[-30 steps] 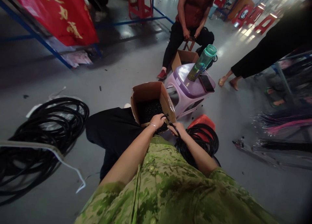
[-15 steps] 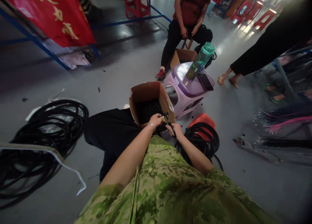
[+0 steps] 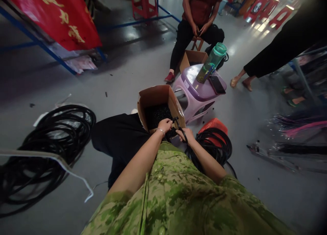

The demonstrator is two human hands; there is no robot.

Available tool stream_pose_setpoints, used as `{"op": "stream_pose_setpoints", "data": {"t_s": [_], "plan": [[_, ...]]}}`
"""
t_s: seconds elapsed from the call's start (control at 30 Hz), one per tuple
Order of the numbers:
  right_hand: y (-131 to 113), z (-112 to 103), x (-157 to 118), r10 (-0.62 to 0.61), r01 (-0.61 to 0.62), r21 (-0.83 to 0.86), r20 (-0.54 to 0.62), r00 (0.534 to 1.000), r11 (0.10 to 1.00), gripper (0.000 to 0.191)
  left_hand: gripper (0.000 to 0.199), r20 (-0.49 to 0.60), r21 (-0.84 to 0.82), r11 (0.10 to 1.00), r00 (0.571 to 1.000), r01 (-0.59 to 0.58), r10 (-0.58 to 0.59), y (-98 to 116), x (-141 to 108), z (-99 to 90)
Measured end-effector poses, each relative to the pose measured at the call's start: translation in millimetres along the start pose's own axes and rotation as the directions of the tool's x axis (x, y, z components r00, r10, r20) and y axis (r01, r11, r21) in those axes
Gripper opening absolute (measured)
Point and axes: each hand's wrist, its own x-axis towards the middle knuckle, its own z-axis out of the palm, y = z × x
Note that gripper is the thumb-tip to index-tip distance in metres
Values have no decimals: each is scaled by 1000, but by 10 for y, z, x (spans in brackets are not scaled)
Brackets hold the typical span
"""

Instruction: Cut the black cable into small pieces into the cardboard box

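Over the near edge of an open cardboard box [image 3: 154, 93], my left hand [image 3: 165, 125] is closed on a small black piece [image 3: 175, 119]. My right hand [image 3: 186, 135] is closed round the dark handles of scissors [image 3: 181, 128], whose tips point up toward that piece. Many small black pieces [image 3: 157, 113] lie inside the box. Coiled black tubing [image 3: 218, 146] rests on the floor to the right of my right hand, partly over a red bag [image 3: 217, 126]. Whether the blades touch the piece is too small to tell.
A purple stool [image 3: 190, 100] behind the box carries a green bottle [image 3: 212, 63] and a phone [image 3: 217, 84]. More coiled tubing [image 3: 58, 132] lies at left. A seated person [image 3: 201, 10] faces me; another person's legs [image 3: 270, 58] are at right.
The whole view has shifted slightly. The scissors' blades look more closed than before, near the black piece. The seated person's hands have come closer together.
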Motion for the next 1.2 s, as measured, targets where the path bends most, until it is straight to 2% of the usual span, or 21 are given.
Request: {"op": "stream_pose_setpoints", "data": {"t_s": [0.3,0.53,0.67,0.77,0.97,1.03,1.13,1.2], "plan": [[-30,-158,12,-26,27,-109,10,1000,994,45,26,7,30,995,996,-92,92,-38,26,6],[-78,-262,17,-59,64,-157,36,998,986,47,32,44,215,936,961,-277,274,-81,27,-29],[-162,-345,43,-150,159,-289,56,987,944,47,34,46,275,910,950,-311,310,-31,-28,-66],[-184,-373,73,-152,164,-306,62,986,938,46,35,46,294,903,948,-314,315,11,-62,-84],[-121,-306,83,-116,114,-274,9,993,955,51,29,41,245,921,953,-302,301,2,-34,-76],[-92,-252,88,-98,94,-248,-5,995,964,52,25,34,194,945,964,-265,264,-11,-10,-65],[-52,-134,111,-83,79,-194,-12,996,978,52,22,-5,52,994,995,-101,102,-1,12,-53],[-28,-26,129,-72,71,-153,-3,997,986,51,21,-37,-76,997,999,27,-30,27,7,-55]]}}
